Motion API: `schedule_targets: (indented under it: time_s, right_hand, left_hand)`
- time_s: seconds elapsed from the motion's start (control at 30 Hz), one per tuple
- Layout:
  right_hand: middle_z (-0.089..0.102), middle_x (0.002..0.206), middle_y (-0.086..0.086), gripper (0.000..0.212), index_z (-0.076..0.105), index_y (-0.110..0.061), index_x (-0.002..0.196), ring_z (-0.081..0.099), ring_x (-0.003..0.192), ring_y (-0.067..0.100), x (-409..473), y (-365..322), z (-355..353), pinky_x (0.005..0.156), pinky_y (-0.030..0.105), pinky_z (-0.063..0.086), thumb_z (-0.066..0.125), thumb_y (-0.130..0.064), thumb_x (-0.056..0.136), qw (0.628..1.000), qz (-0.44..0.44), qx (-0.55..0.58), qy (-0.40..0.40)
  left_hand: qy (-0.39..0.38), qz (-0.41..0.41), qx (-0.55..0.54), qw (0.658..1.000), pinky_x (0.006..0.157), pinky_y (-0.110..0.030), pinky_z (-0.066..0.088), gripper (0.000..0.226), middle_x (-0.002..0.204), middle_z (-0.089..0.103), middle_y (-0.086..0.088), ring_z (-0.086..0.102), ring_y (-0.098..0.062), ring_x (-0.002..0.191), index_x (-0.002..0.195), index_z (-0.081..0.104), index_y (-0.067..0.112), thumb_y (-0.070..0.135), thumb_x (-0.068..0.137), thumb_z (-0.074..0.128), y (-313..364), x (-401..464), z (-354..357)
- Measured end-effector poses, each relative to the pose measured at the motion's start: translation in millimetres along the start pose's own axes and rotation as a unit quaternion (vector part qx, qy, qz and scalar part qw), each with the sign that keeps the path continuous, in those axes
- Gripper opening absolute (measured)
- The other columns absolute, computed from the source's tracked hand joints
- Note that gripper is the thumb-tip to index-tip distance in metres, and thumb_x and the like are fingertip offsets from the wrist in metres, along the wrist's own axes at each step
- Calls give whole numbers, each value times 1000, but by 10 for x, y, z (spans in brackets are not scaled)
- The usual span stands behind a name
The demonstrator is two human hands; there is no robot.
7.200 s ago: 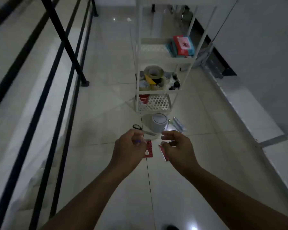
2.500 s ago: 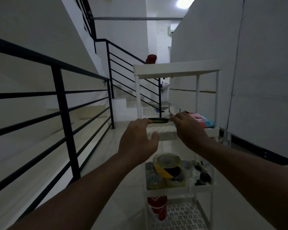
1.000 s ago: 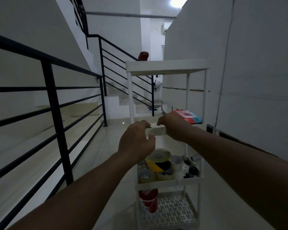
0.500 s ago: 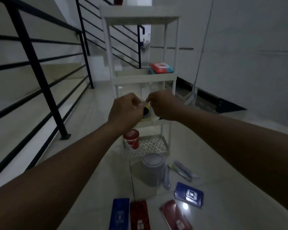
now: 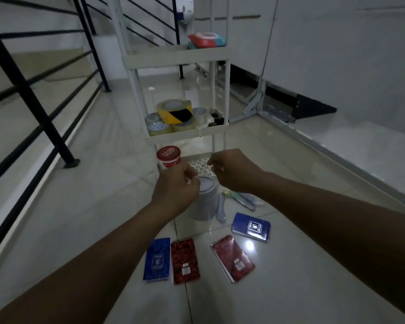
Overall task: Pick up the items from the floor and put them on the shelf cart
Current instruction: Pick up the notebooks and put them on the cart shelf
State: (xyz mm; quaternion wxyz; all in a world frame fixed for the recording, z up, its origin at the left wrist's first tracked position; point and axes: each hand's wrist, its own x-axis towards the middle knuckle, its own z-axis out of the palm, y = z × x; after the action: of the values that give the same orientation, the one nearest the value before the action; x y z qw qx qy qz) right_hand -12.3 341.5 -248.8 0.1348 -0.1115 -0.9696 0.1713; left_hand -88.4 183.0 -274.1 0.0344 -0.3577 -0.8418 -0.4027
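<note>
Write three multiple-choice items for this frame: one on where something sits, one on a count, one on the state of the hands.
1. Where is the yellow-and-black tape roll?
A. on the floor
B. on a middle tier of the shelf cart
C. in a hand

2. How many small notebooks lie on the floor?
A. two
B. four
C. six

3. What are the left hand and right hand doing?
A. both hang over the floor items, carrying no item that shows
B. each holds a notebook
C. both grip the railing

Answers: 1 B, the roll lies on other tape rolls on that tier. 2 B, two blue and two red. 3 A, the curled fingers show no object.
</note>
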Motion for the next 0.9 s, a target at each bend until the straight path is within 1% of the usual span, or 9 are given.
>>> schedule_targets:
  time_s: [0.13,0.27,0.33,0.43,0.5,0.6,0.73,0.83,0.9]
  right_hand:
    - [70,114,12,27,66,-8,118,66,99,20,-129,49,381,90,33,55,55,-8,93,999,15,32,-28]
    - [70,116,12,30,67,-8,119,66,104,23,-194,46,761,92,33,53,54,-9,91,997,-3,16,-70]
    - [69,117,12,32,67,-8,120,66,104,22,-186,40,942,90,33,54,55,-8,90,996,-8,19,-90]
    - [69,118,10,33,65,-9,122,65,104,19,-155,9,1197,89,29,54,56,-6,90,992,-7,39,-120]
    - [69,117,9,32,64,-9,122,65,105,18,-137,-10,1372,91,30,54,58,-8,90,988,-7,52,-143]
    - [66,120,9,31,62,-11,122,62,110,18,-121,-38,1642,93,32,51,60,-15,92,984,-1,66,-164]
    - [64,122,7,34,61,-12,124,60,111,18,-77,-66,1946,95,31,50,62,-16,90,977,1,73,-201]
    - [62,125,8,38,59,-11,127,58,114,18,-58,-74,2125,96,27,47,63,-15,89,971,-6,66,-228]
    - [62,123,9,37,60,-9,126,58,114,20,-57,-75,2232,97,27,46,62,-15,89,969,-13,58,-240]
  left_hand:
    - [-32,-14,-10,999,71,-39,58,6,78,66,8,62,-7,74,83,66,23,18,81,63,-298,-209,174]
    - [-47,-38,-9,998,70,-37,58,8,77,65,13,62,-4,74,80,65,28,20,80,64,-577,-363,289]
    - [-59,-47,-10,997,70,-36,57,6,77,64,12,61,-4,74,82,66,26,20,81,65,-732,-425,351]
    - [-72,-70,1,995,71,-35,56,6,79,66,9,61,-5,75,86,66,22,20,81,64,-974,-507,438]
    - [-75,-83,4,994,69,-31,56,7,80,66,9,61,-4,75,86,66,22,20,81,63,-1135,-551,492]
    - [-90,-98,6,991,67,-18,51,10,84,66,10,59,1,77,89,65,24,18,81,63,-1364,-610,559]
    - [-114,-123,26,985,74,-30,56,15,88,67,3,64,-11,81,94,67,16,14,80,62,-1643,-662,613]
    - [-137,-119,53,982,71,-27,52,18,91,69,-5,64,-16,83,95,68,11,8,79,61,-1827,-682,645]
    - [-148,-112,81,979,72,-26,48,18,95,69,-7,62,-20,87,96,69,10,7,80,61,-1941,-686,668]
